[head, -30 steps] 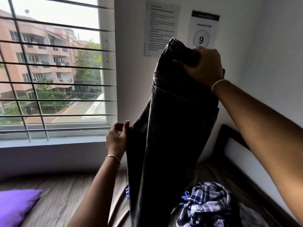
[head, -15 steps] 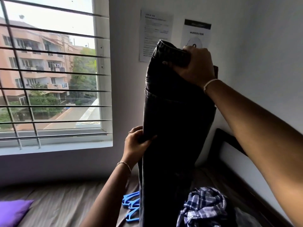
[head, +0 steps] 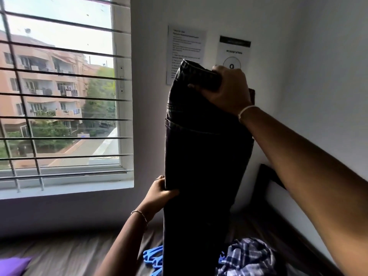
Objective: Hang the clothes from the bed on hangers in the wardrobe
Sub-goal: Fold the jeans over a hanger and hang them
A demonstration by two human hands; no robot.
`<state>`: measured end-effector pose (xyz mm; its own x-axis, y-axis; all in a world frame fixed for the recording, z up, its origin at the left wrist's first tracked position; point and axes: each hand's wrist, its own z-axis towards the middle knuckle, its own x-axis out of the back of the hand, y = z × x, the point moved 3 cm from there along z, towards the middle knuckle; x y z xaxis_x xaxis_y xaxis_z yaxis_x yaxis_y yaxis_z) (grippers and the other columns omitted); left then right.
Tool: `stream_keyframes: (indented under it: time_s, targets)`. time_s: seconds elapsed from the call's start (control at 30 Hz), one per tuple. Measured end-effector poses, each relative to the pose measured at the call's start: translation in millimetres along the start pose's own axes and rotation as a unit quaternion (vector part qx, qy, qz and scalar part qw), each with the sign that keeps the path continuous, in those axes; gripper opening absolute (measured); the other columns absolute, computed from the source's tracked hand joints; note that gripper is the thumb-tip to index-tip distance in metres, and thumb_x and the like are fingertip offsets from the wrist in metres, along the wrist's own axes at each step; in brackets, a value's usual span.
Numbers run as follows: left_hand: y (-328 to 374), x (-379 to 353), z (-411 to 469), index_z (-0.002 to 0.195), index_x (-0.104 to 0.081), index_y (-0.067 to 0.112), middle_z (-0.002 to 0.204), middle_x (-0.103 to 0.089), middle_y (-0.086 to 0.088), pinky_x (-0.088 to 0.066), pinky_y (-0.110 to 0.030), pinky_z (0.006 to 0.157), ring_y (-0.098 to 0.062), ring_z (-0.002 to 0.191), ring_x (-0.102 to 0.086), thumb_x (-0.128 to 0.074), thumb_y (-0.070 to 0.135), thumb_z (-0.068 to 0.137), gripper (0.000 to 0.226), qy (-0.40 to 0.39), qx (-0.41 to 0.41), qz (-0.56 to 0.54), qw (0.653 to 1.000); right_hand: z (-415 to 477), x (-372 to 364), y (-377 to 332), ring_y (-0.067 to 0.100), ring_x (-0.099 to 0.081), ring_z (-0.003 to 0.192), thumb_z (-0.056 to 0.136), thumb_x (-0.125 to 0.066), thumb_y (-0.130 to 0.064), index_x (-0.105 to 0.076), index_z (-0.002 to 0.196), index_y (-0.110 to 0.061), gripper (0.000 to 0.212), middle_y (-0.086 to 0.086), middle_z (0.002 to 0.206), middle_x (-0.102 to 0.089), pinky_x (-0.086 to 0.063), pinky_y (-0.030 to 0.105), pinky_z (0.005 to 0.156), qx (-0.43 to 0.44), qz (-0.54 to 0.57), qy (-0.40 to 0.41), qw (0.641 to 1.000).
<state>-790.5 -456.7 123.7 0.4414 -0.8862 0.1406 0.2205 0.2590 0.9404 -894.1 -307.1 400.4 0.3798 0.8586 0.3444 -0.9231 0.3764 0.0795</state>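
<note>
Fingers [head: 219,69] of the right hand [head: 227,90] are curled tight over the waistband of the dark denim jeans [head: 205,156], holding the garment up in front of the white wall. The left hand [head: 159,194] grips the near edge of the legs about halfway down, thumb across the front, the other fingers hidden behind the cloth.

Change noted: a second ago the legs hung apart and the left hand only pinched one loose edge. The two legs now lie together as one narrow column and the left hand is closed round their edge.

Location: the jeans hang clear above the brown-sheeted bed [head: 59,253], their lower end out of frame. The blue plastic hangers [head: 152,259] lie on the sheet just left of the jeans, untouched. A crumpled blue-and-white checked shirt [head: 247,257] lies to the right.

Assessment: the jeans appear folded lengthwise, ready to drape over a hanger bar. No hanger is in hand and the wardrobe is not in view, so hanging is not yet done.
</note>
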Motion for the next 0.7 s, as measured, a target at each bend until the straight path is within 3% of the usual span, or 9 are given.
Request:
stream_keyframes:
  time_s: [0.13, 0.3, 0.43, 0.6, 0.7]
  targets:
    - [1, 3, -4, 0.082, -0.066, 0.007, 0.074, -0.068, 0.003, -0.049, -0.018, 0.065, -0.005, 0.070, -0.062, -0.076, 0.024, 0.049, 0.038, -0.013, 0.006, -0.090, 0.996, 12, 3, -4, 0.008, -0.048, 0.050, 0.077, -0.059, -0.072, -0.059, 0.075, -0.015, 0.057, -0.009, 0.059, -0.051, -0.038, 0.022, 0.056, 0.027, 0.003, 0.037, 0.999]
    - [-3, -3, 1, 0.104, -0.063, -0.002, 0.093, -0.072, -0.014, -0.056, -0.030, 0.077, -0.021, 0.085, -0.067, -0.088, 0.023, 0.043, 0.071, 0.008, 0.008, -0.142, 0.990, 22, -8, -9, 0.015, -0.057, 0.053, 0.079, -0.061, -0.065, -0.062, 0.078, -0.012, 0.053, 0.000, 0.063, -0.062, -0.043, 0.025, 0.056, 0.054, 0.000, 0.066, 0.996]
    - [-28, -16, -10, 0.110, -0.057, 0.000, 0.082, -0.070, -0.002, -0.052, -0.022, 0.066, -0.008, 0.075, -0.066, -0.078, 0.025, 0.039, 0.078, 0.002, 0.052, -0.122, 0.991, 31, -16, -15, 0.018, -0.060, 0.054, 0.079, -0.065, -0.060, -0.064, 0.081, -0.010, 0.050, 0.003, 0.064, -0.065, -0.047, 0.027, 0.055, 0.077, 0.026, 0.095, 0.992]
    - [-54, -29, -15, 0.097, -0.063, 0.006, 0.084, -0.069, -0.006, -0.052, -0.026, 0.067, -0.012, 0.077, -0.066, -0.077, 0.031, 0.042, 0.063, -0.027, 0.112, -0.092, 0.989, 36, -35, -21, 0.018, -0.063, 0.059, 0.080, -0.061, -0.064, -0.066, 0.088, -0.010, 0.055, 0.002, 0.069, -0.067, -0.054, 0.032, 0.060, 0.092, 0.033, 0.068, 0.993]
    - [-66, -33, -12, 0.095, -0.065, 0.007, 0.087, -0.071, -0.007, -0.053, -0.026, 0.068, -0.013, 0.079, -0.067, -0.079, 0.032, 0.052, 0.051, -0.026, 0.136, -0.089, 0.986, 33, -51, -22, 0.020, -0.064, 0.060, 0.079, -0.058, -0.066, -0.065, 0.089, -0.008, 0.059, 0.003, 0.071, -0.067, -0.048, 0.027, 0.059, 0.093, 0.037, 0.059, 0.993]
